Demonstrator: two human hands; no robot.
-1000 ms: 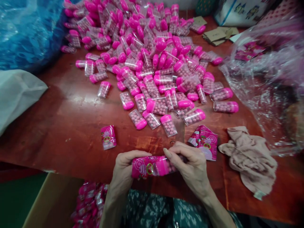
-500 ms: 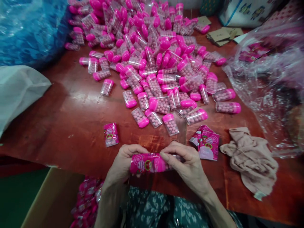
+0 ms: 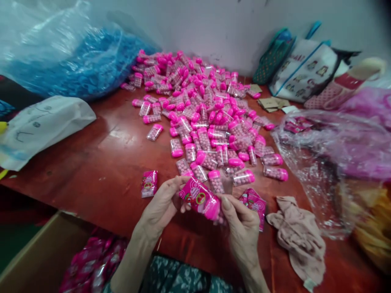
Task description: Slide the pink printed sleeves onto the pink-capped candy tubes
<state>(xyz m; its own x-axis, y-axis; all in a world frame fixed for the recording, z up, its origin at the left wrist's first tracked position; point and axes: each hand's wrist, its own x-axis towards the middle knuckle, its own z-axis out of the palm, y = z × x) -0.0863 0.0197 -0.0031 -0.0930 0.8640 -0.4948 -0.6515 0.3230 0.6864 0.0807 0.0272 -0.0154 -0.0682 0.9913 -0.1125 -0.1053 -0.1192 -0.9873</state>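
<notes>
My left hand (image 3: 163,203) grips the left end of a printed pink wrapper (image 3: 195,195). A small clear candy container with a pink cap (image 3: 213,208) sits partly inside the wrapper, its cap showing through the film. My right hand (image 3: 242,221) pinches the right end of that container, and its fingers hide part of the clear body. Wrapper and container slope down to the right above the table. Flat pink wrappers (image 3: 256,203) lie just beyond my right hand. A filled pink packet (image 3: 149,184) rests on the table to the left of my left hand.
A large heap of pink-capped candy containers (image 3: 198,101) covers the back of the red-brown table (image 3: 113,175). A blue-filled plastic bag (image 3: 76,61) stands back left. At right lie a crumpled cloth (image 3: 301,236) and clear plastic (image 3: 314,162). Below left, a cardboard box (image 3: 33,256) holds pink packets.
The camera view has tilted up, showing more wall and bags. Both hands still hold the wrapper and container, which have turned from level to sloping down rightward.
</notes>
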